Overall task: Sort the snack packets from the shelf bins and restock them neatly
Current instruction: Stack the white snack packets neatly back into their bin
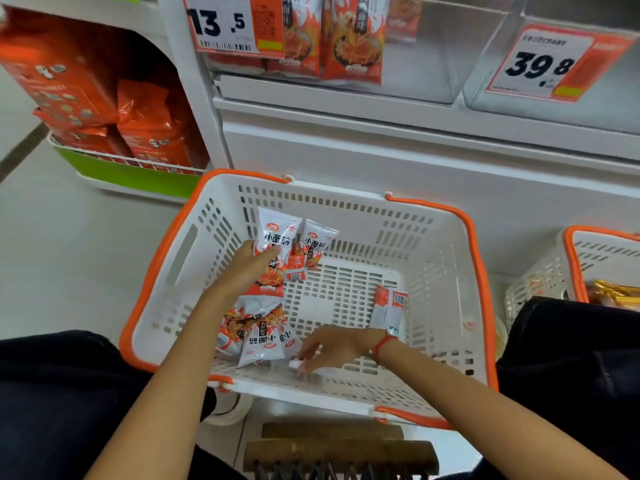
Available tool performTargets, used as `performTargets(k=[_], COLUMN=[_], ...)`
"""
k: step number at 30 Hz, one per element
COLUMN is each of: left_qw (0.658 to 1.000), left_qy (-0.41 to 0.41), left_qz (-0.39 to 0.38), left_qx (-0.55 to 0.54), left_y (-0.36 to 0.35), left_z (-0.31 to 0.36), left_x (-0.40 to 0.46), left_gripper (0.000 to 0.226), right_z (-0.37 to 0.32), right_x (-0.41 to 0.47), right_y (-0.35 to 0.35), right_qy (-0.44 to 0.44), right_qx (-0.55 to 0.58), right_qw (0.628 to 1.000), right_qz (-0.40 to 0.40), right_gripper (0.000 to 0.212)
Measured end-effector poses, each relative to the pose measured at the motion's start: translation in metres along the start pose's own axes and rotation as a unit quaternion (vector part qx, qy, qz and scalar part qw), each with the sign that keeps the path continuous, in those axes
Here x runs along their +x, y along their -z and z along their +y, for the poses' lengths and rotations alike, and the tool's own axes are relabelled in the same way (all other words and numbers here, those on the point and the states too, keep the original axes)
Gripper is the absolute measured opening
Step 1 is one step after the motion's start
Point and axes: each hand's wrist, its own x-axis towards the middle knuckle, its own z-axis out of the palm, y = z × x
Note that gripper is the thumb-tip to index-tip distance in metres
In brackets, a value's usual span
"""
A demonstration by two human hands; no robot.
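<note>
A white basket with an orange rim (478,258) stands on the floor in front of me. My left hand (247,265) grips a stack of white-and-orange snack packets (275,240) upright at the basket's far left. A small pile of the same packets (258,337) lies at the near left. My right hand (329,348) reaches down beside that pile and pinches a white packet (298,364) on the basket floor. One more packet (389,308) lies face down at the right.
Clear shelf bins above hold orange packets (356,39) behind price tags 13.5 (221,24) and 39.8 (543,64). A second basket (571,268) stands at the right. Orange bags fill a rack (138,129) at the left. A wooden stool (339,452) is below me.
</note>
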Motion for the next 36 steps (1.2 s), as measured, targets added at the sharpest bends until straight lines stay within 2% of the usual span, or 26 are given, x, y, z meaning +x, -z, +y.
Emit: performTargets(k=[3,5,8,11,13,15,17,19,20,22,25,27,31,34,35,36], left_qw=[0.998,0.998,0.999,0.999,0.997,0.996,0.996,0.991,0.987,0.986,0.986,0.984,0.982,0.952,0.934,0.917], left_qy=[0.028,0.017,-0.01,-0.013,-0.014,-0.032,-0.068,-0.121,-0.142,-0.145,-0.109,-0.115,-0.095,-0.033,-0.005,0.02], left_qz=[-0.006,-0.003,-0.003,-0.038,-0.065,-0.066,-0.037,-0.021,-0.03,-0.069,-0.122,-0.139,-0.151,-0.231,-0.246,-0.251], left_qx=[-0.052,-0.058,-0.046,-0.005,0.033,0.043,0.051,0.062,0.064,0.053,0.013,-0.009,-0.064,-0.196,-0.26,-0.309], left_y=[-0.006,-0.01,-0.014,-0.019,-0.027,-0.035,-0.042,-0.045,-0.047,-0.05,-0.05,-0.047,-0.041,-0.036,-0.034,-0.032], left_z=[0.003,0.003,0.006,0.009,0.016,0.024,0.036,0.051,0.057,0.065,0.074,0.076,0.083,0.092,0.096,0.1], left_x=[0.004,0.005,0.004,0.003,0.002,0.001,-0.004,-0.008,-0.009,-0.009,-0.013,-0.018,-0.021,-0.029,-0.033,-0.036], left_gripper=[0.061,0.058,0.053,0.064,0.061,0.056,0.058,0.052,0.046,0.037,0.052,0.056,0.049,0.033,0.031,0.033], right_z=[0.022,0.039,0.059,0.043,0.025,0.008,-0.003,-0.012,-0.017,-0.024,-0.034,-0.037,-0.045,-0.047,-0.045,-0.042], right_x=[0.001,-0.006,-0.023,-0.051,-0.07,-0.089,-0.103,-0.11,-0.112,-0.113,-0.115,-0.115,-0.118,-0.134,-0.141,-0.145], right_y=[0.009,0.015,0.036,0.076,0.102,0.12,0.131,0.138,0.141,0.151,0.168,0.18,0.19,0.199,0.202,0.206], right_qy=[-0.035,-0.049,-0.025,0.007,0.04,0.041,0.012,-0.008,-0.011,-0.016,-0.026,-0.035,-0.033,0.019,0.029,0.025], right_qx=[-0.017,-0.013,0.043,0.118,0.147,0.187,0.185,0.178,0.195,0.286,0.431,0.484,0.464,0.506,0.477,0.399], right_qw=[0.993,0.989,0.98,0.964,0.952,0.932,0.897,0.857,0.845,0.833,0.813,0.803,0.833,0.836,0.856,0.893], right_qz=[0.107,0.136,0.192,0.239,0.264,0.307,0.4,0.483,0.498,0.473,0.391,0.345,0.298,0.211,0.195,0.206], right_gripper=[0.03,0.024,0.031,0.021,0.02,0.022,0.034,0.03,0.024,0.017,0.008,0.008,0.035,0.038,0.039,0.037])
